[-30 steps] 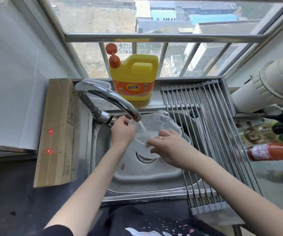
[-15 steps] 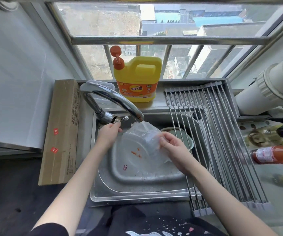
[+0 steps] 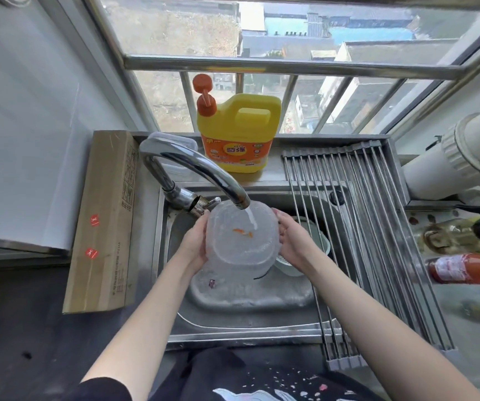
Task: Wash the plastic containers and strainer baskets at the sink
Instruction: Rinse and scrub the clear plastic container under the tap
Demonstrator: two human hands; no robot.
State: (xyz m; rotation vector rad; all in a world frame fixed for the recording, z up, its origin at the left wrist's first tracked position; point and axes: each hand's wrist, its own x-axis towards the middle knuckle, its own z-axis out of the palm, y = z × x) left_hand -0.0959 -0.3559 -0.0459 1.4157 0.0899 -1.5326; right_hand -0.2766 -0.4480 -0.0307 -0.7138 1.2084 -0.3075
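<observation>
Left hand and right hand gripping opposite sides of clear plastic container under running faucet, above sink.

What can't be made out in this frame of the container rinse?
- Strainer basket, head view: mostly hidden behind the right hand and clear container.
- Sink drain: covered by the container.
- Left hand fingers: behind the container wall.
- Red bottle: blurred, cut off by the right edge.

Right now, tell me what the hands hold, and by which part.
A clear container, under the tap's stream: left hand grips its left side, right hand its right side.
</observation>
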